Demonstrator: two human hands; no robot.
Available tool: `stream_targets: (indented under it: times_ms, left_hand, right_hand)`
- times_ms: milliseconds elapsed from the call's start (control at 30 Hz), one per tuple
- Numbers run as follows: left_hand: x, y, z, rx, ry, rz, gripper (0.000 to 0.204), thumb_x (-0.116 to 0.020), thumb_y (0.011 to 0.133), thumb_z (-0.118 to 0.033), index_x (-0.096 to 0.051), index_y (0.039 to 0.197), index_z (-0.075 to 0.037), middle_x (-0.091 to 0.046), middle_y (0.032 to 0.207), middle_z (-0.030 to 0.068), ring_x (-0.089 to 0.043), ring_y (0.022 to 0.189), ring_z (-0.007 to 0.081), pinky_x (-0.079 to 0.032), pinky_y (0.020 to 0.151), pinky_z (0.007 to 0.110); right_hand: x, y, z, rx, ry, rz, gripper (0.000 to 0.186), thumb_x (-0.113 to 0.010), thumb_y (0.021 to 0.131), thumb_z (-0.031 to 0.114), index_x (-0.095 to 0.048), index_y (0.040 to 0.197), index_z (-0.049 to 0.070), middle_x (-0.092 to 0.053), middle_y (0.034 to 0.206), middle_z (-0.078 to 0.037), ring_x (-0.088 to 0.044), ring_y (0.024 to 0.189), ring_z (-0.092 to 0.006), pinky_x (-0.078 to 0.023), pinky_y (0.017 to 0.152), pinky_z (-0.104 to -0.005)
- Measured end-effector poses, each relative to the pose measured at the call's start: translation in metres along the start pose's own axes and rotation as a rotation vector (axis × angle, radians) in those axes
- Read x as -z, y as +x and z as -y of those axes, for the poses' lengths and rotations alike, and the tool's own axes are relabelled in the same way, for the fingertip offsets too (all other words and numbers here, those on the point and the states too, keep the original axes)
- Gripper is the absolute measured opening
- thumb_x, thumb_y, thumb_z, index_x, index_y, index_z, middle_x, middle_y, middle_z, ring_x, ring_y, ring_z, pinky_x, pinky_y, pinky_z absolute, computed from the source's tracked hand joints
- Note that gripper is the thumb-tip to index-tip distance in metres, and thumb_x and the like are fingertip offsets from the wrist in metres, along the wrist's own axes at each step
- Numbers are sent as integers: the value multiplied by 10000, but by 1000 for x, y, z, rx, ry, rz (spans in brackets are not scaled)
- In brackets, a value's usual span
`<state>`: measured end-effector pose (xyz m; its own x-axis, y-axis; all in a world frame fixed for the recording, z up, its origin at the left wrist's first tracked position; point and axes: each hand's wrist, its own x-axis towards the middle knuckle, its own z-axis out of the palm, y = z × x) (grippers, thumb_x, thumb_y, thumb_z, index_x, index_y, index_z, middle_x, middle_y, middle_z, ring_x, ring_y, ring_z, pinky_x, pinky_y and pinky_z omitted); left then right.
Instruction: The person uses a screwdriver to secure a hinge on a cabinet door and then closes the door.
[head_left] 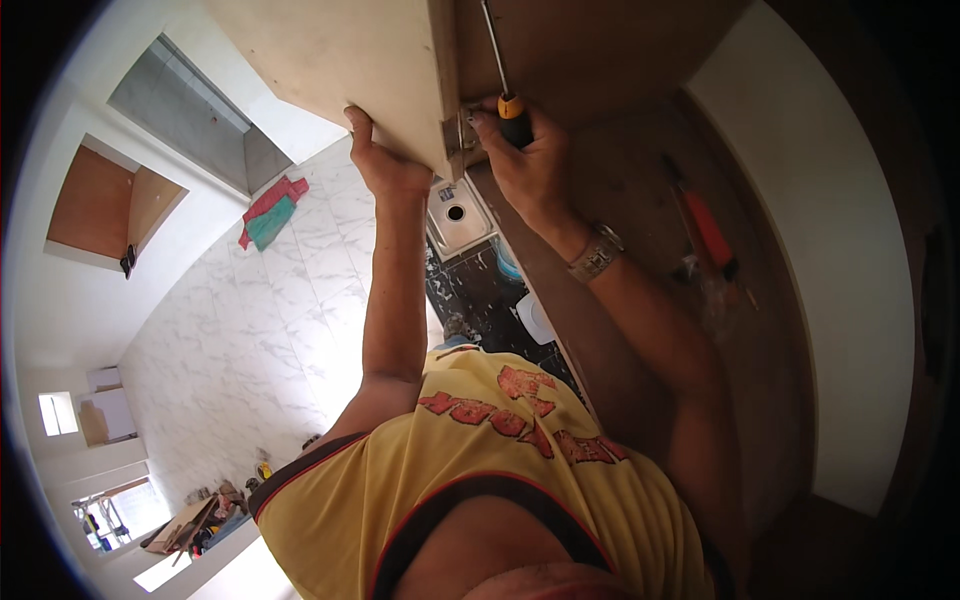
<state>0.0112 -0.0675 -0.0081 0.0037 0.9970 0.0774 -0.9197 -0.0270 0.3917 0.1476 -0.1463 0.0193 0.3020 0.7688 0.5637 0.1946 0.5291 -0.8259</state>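
Note:
A pale wooden panel [350,60], like a cabinet door, hangs at the top centre with its narrow edge toward the dark cabinet interior. My left hand [388,165] grips its lower part, thumb on the pale face and the other fingers hidden behind it. In my right hand [535,170] is a screwdriver [513,118] with a black and yellow handle, its shaft pointing up and its tip cut off by the frame. The fingertips of this hand are at a small metal piece [461,130] on the panel's edge, too small to make out clearly.
Inside the cabinet, right of my forearm, lies a red-handled tool [707,230] beside a clear plastic bag [716,300]. Below the panel are a metal sink [462,220] and a dark speckled surface [470,290]. Red and green cloths [272,215] lie left, and assorted tools [210,520] sit lower left.

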Motion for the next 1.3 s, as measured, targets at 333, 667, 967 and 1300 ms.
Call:
stream_targets:
  times_ms: [333, 667, 967, 1300]
  left_hand:
    - [5, 7, 8, -37, 8, 29, 645, -470, 1055, -554, -451, 1500, -88, -531, 1485, 128, -512, 1346, 363, -420, 1127, 536]
    - [5, 8, 7, 10, 43, 0, 703, -455, 1040, -605, -470, 1478, -55, -576, 1412, 162, -569, 1259, 367, -474, 1058, 524]
    - [5, 14, 7, 46, 75, -2, 754, -467, 1030, -619, -463, 1483, -16, -574, 1422, 168, -565, 1274, 362, -463, 1082, 505]
    - [9, 16, 8, 32, 73, 47, 696, -438, 1053, -587, -432, 1504, -56, -545, 1449, 150, -543, 1311, 355, -466, 1093, 515]
  right_hand:
    - [9, 5, 8, -2, -58, 7, 180, -775, 919, 138, -710, 999, -9, -714, 829, -84, -663, 754, -126, -541, 686, -327]
    - [5, 4, 5, 42, -66, 19, 148, -755, 948, 94, -716, 1054, -1, -693, 852, -1, -615, 778, -60, -532, 710, -261]
    - [7, -1, 13, 42, -97, 24, 274, -800, 888, 106, -681, 1110, -2, -715, 987, -133, -711, 902, -216, -554, 790, -339]
    - [4, -1, 10, -3, -12, 22, 180, -782, 938, 114, -699, 1051, 0, -731, 922, -17, -631, 840, -59, -544, 759, -263]
